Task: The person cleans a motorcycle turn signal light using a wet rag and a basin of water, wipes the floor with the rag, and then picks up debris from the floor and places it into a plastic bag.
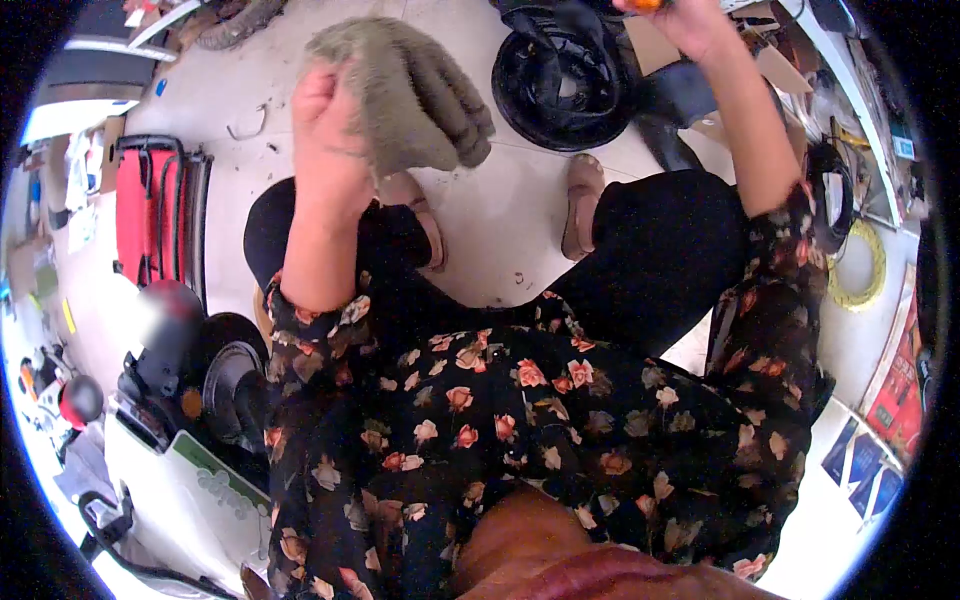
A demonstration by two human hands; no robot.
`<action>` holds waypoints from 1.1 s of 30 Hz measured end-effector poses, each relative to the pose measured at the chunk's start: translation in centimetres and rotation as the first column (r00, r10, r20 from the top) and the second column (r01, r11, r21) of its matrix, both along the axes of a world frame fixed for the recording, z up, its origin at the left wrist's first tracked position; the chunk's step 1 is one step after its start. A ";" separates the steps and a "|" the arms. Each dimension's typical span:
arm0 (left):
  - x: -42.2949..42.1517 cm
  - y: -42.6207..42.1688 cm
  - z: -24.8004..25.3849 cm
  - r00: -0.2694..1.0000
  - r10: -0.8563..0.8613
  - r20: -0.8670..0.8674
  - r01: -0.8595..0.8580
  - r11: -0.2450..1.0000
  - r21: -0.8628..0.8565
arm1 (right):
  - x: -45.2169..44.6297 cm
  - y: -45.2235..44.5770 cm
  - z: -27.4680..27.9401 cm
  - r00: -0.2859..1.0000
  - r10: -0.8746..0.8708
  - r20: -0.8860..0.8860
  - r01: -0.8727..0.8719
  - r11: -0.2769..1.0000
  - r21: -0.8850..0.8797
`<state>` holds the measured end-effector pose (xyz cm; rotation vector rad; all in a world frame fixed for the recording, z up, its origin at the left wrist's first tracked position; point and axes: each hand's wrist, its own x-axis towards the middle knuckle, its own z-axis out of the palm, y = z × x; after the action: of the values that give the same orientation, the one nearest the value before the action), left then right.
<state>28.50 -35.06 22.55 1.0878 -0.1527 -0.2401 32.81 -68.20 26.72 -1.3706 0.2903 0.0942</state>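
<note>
Olive-green cloth (pixel 420 95), fuzzy and softly folded, hangs over the pale, smooth floor (pixel 490 225), bunched in the left hand (pixel 330 140); its fingers (pixel 316 88) are closed on one edge. The right hand (pixel 688 25), cut off by the frame, grips something orange (pixel 645 4). Lettering on the red printed sheet (pixel 893 400) is too small to read.

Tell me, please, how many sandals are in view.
2: the left sandal, just below the cloth, and the right sandal, opposite it; both are worn. Others may be hidden.
</note>
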 end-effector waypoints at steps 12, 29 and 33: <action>1.7 0.9 -0.4 0.989 0.098 -0.112 -0.106 0.992 -0.062 | 0.1 -9.1 -12.1 0.929 -0.124 -0.350 0.130 0.992 -0.007; 1.6 0.6 -1.4 0.986 0.130 -0.107 -0.119 0.988 0.102 | 16.7 -17.3 -3.3 0.886 -0.277 0.372 0.444 0.271 -0.854; 1.9 1.1 -1.9 0.990 0.102 -0.094 -0.090 0.988 0.125 | 19.9 -25.8 -8.3 0.908 -0.284 0.308 0.404 0.787 -0.466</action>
<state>30.38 -33.99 20.67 1.1974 0.0047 -0.2189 52.68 -93.97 18.45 -1.8275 0.3939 -0.4824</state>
